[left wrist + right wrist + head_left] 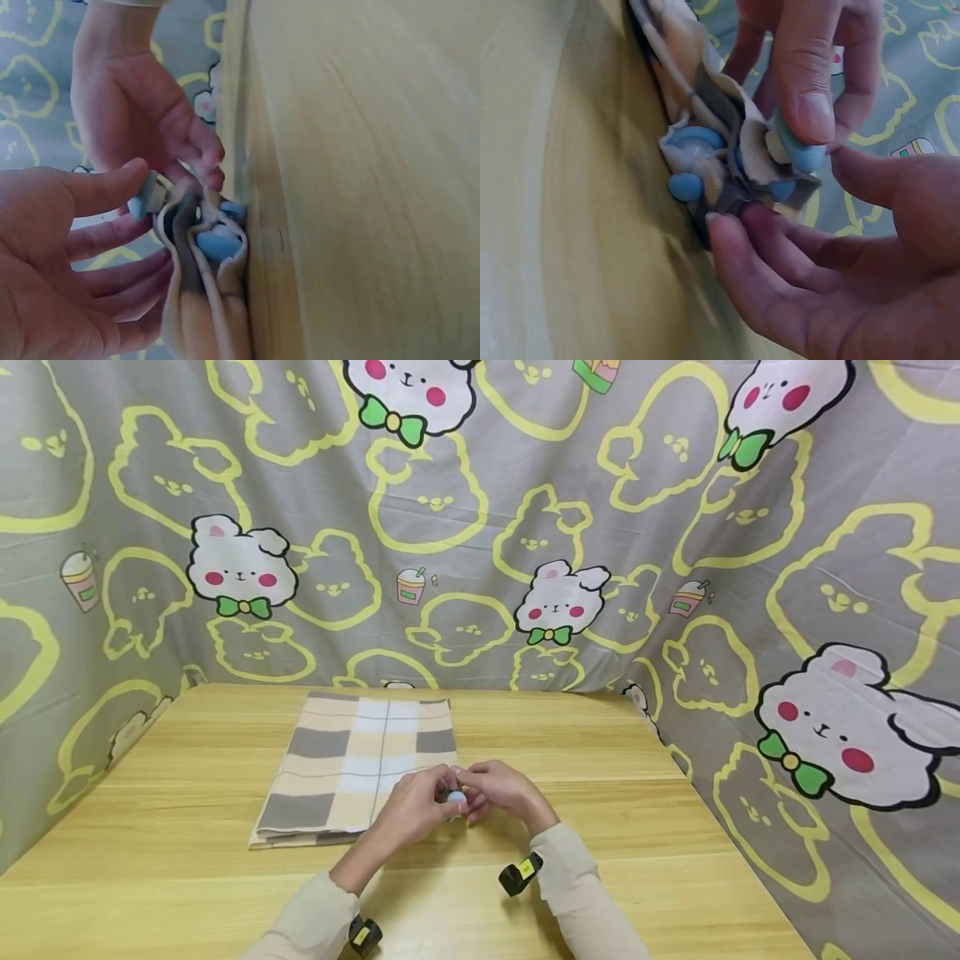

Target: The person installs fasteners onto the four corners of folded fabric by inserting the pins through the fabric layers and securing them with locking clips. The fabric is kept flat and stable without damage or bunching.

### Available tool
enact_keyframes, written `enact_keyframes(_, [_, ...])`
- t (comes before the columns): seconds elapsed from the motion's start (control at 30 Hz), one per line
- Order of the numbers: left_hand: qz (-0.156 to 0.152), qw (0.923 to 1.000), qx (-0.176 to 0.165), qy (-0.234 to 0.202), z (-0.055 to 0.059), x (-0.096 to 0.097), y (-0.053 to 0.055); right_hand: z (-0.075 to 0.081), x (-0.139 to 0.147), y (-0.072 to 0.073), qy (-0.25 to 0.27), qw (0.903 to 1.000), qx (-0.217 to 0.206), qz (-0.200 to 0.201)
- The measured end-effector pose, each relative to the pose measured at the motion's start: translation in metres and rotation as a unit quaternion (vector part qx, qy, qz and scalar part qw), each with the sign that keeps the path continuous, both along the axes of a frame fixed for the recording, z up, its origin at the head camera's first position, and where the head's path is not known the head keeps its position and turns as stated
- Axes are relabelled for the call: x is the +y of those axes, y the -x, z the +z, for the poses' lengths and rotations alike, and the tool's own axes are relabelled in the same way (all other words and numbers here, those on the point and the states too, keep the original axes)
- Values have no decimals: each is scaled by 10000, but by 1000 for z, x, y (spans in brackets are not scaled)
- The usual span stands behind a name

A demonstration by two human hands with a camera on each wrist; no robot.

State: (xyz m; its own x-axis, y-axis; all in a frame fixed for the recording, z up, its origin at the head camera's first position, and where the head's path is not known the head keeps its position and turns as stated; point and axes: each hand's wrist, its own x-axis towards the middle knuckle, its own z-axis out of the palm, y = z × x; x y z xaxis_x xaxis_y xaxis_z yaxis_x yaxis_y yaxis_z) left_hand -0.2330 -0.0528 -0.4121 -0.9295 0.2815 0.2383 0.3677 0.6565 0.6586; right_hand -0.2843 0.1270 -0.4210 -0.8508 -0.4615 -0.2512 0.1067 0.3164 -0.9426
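A folded plaid cloth (360, 752) in grey, cream and white lies on the table, its near right corner lifted between both hands. My left hand (415, 806) pinches a pale blue round-capped clip (801, 146) at that corner, thumb on the cap. From the other side my right hand (504, 789) holds the gathered cloth corner, fingertips under the layers and thumb close to the cap. More blue clip pieces show on the folds, a larger cap (219, 244) and a smaller knob (685, 187). Whether the pinched clip is fastened through the cloth I cannot tell.
The wooden table (637, 860) extends around the cloth on all sides. Behind it and at both sides hangs a grey curtain (465, 527) printed with rabbits. Black wrist cameras (517, 875) are worn under both sleeves, close above the tabletop.
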Motion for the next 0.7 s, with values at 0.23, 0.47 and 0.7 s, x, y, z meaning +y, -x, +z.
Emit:
enact_keyframes(0.23, [195, 9996, -186, 56, -5, -3, 3, 2, 1, -1, 112, 9992, -324, 225])
enact_keyframes(0.47, [277, 9995, -118, 57, -12, -3, 6, -2, -3, 0, 466, 9986, -231, -5])
enact_keyframes(0.7, [258, 9989, -285, 255, -8, -9, 5, -3, -7, 1, 560, 9984, -96, -69])
